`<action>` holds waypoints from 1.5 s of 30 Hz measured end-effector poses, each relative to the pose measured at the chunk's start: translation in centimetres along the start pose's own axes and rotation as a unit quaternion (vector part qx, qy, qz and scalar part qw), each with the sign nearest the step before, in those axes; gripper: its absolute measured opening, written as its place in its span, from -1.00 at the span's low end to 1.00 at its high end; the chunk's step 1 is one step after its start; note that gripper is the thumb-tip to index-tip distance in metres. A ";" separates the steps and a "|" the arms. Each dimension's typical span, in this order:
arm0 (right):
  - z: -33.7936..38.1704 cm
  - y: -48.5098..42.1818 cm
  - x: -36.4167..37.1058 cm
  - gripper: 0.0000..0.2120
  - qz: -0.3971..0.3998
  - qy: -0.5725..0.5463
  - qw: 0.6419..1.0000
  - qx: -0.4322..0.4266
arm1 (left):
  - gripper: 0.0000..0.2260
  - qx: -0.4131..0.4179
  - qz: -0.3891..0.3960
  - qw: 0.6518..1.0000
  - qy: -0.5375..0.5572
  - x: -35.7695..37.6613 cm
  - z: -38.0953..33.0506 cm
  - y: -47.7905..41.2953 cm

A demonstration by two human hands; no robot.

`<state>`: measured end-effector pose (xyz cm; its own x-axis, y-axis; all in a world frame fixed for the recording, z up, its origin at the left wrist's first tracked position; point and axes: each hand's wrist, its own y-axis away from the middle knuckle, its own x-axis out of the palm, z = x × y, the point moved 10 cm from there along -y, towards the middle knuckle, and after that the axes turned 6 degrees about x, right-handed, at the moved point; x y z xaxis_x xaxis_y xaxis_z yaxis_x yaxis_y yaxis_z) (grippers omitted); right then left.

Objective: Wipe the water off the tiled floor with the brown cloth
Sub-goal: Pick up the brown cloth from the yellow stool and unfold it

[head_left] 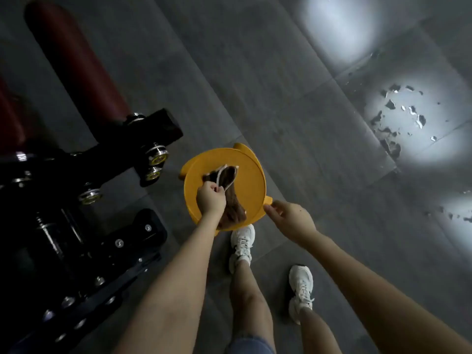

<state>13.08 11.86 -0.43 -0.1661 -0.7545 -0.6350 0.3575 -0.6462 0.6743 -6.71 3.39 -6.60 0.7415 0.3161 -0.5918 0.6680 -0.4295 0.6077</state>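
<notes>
A brown cloth (231, 192) with a pale hem hangs crumpled over the round seat of a yellow stool (251, 180). My left hand (210, 200) is closed on the cloth near its middle. My right hand (291, 219) touches the stool's right rim, thumb and fingers pinching its edge. Patches of water (393, 123) glisten on the grey tiled floor (293, 111) at the upper right, well away from both hands. More drops of water (459, 215) lie at the right edge.
Black gym equipment (84, 213) with chrome bolts and red padded rollers (76, 62) fills the left side, close to the stool. My legs and white shoes (241, 245) stand just below the stool. Bright light reflections mark the floor at right.
</notes>
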 end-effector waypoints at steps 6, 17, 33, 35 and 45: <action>1.7 -4.6 0.6 -0.60 0.004 -0.036 0.999 0.017 | -0.62 -0.095 0.031 0.995 0.018 3.3 2.0 -4.4; -2.4 -2.0 0.3 -0.61 -0.006 -0.133 0.987 0.085 | -0.85 0.151 0.086 0.973 -0.149 4.0 -2.7 -0.6; -28.2 26.0 -2.5 -0.61 -0.220 -0.458 0.841 0.184 | -0.79 0.303 0.318 0.898 -0.027 21.6 -7.7 38.4; -33.7 29.6 -3.1 -0.71 -0.245 -0.460 0.826 0.214 | -0.79 0.320 0.330 0.888 -0.032 25.6 -7.8 42.8; -58.0 36.3 -5.5 -0.97 -0.317 -0.456 0.765 0.325 | -0.66 0.199 0.307 0.931 0.012 39.4 -5.2 47.5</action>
<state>80.30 -0.82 5.64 -0.7949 0.1605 -0.5851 -0.5450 -0.6125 0.5725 54.59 -0.13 1.75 0.9804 -0.0747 -0.1825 0.0460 -0.8131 0.5803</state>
